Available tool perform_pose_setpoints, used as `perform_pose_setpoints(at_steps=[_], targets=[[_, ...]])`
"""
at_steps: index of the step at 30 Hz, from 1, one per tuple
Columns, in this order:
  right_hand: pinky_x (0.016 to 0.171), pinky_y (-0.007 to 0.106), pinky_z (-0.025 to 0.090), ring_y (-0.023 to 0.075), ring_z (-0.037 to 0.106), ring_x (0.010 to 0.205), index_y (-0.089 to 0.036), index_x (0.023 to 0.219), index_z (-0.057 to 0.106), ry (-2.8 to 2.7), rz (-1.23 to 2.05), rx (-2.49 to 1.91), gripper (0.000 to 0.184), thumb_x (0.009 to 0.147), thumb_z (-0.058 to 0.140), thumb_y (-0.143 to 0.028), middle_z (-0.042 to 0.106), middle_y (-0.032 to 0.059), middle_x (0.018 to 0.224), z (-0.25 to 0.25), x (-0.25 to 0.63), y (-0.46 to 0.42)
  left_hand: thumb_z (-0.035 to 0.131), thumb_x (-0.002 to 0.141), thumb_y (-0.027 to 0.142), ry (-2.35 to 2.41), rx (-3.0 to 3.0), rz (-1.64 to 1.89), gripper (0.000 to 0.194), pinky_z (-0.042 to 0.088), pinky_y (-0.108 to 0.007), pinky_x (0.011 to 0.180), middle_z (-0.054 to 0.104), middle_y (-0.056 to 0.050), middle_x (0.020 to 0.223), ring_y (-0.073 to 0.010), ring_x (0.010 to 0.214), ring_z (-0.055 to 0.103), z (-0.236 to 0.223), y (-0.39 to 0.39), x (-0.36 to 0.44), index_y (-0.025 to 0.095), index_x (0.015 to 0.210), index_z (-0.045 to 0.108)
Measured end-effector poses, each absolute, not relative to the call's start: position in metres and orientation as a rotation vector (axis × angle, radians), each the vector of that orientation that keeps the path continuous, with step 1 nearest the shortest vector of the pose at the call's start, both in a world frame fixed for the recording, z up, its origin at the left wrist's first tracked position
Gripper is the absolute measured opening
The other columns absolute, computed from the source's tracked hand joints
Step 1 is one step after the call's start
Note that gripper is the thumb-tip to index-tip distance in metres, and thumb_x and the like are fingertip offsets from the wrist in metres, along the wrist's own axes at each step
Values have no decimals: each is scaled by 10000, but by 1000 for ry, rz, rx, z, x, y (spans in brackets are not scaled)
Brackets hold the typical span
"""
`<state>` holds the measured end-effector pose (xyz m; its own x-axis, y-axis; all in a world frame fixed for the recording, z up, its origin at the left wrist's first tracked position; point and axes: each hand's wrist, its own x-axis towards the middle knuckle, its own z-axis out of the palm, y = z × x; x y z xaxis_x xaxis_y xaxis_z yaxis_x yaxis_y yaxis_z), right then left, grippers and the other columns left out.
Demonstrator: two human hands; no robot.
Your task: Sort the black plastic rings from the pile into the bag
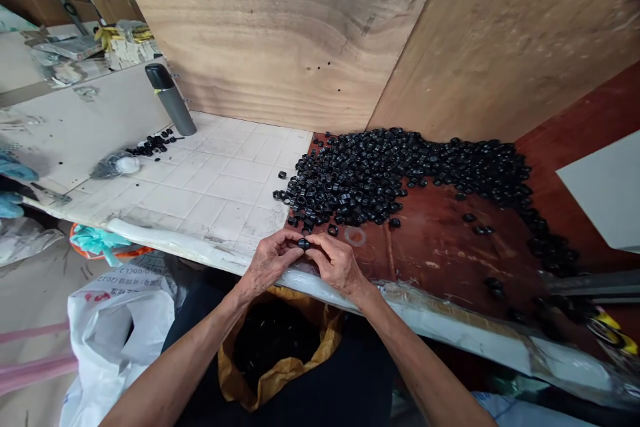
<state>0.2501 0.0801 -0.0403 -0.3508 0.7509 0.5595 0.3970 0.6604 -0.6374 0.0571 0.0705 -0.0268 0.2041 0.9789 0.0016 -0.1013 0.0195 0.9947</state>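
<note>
Near the front edge of the workbench, a small black ring-shaped part (303,244) is pinched between the fingertips of both hands. My left hand (273,259) grips it from the left, thumb and forefinger closed. From the right, my right hand (336,261) meets it in the same kind of pinch. Just beyond the fingers spreads a large heap of similar black rings (350,180), with a single loose ring (333,230) close to my right hand. Below the hands, an orange-yellow bag (230,373) hangs open at my lap with dark contents.
Upright plywood boards (280,47) close off the back. A grey flask (173,103) stands at the back left beside a few small black pieces (153,145) and a plastic bag (113,165). A white sack (95,320) sits at the lower left. Yellow-handled tool (613,330) lies far right.
</note>
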Motion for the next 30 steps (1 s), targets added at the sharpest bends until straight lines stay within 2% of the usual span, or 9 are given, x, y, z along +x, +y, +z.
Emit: perform_pose_setpoints(at_steps=[3,7,9,12,14,19,23,26,30], targets=[[694,291,534,192,676,725,-206,998,680,-2007,481,-1000,170,1023,519,-252,706,52,811,-38,247,76,765,840,362,947,1271,1093,289,562,-329,851,739,-63,962,-195,869,689,-25,67,53,174,1051,708],[599,266,475,162,596,577,-217,731,586,-2033,452,-1191,357,1056,454,-282,591,10,628,-31,234,60,741,871,351,960,1358,1077,244,550,-318,863,738,-70,991,-199,899,691,-22,55,49,178,1042,726],[615,267,492,166,617,600,-219,773,598,-1931,448,-1245,311,1050,476,-291,616,16,663,-25,227,49,761,854,352,968,1293,1090,251,549,-306,831,742,-67,963,-191,865,690,-21,49,48,176,1029,723],[713,293,551,194,684,759,-213,1052,656,-1795,496,-1188,156,1026,520,-285,703,67,881,-19,220,34,778,837,384,922,1145,1108,295,554,-310,824,754,-73,966,-195,860,699,-19,43,48,175,1035,711],[766,319,568,215,696,839,-209,1180,646,-1812,512,-1126,216,1016,517,-269,710,90,960,-17,220,29,779,833,409,898,1112,1113,316,557,-322,839,757,-80,976,-204,875,704,-18,41,47,173,1032,709],[602,266,500,156,586,566,-213,752,630,-1865,451,-1231,309,1028,516,-292,606,10,627,-21,223,29,790,818,409,903,1177,1113,316,544,-310,815,741,-68,933,-190,839,682,-22,42,43,173,1015,718],[596,263,503,155,592,605,-202,925,672,-1818,496,-1228,193,993,586,-361,661,25,745,-24,222,26,782,832,393,880,1158,1127,293,538,-300,811,732,-68,945,-187,843,678,-25,41,44,175,1016,717],[549,260,479,141,534,529,-207,851,667,-1808,519,-1237,194,972,616,-350,598,-7,646,-25,221,25,776,843,383,902,1163,1127,281,533,-292,797,731,-68,933,-185,835,675,-26,41,44,171,1017,712],[608,274,529,164,620,627,-202,1028,684,-1740,576,-1178,156,949,627,-323,689,37,811,-23,223,28,767,856,380,891,1169,1099,286,536,-299,823,739,-73,964,-190,866,683,-25,42,44,172,1044,709]])
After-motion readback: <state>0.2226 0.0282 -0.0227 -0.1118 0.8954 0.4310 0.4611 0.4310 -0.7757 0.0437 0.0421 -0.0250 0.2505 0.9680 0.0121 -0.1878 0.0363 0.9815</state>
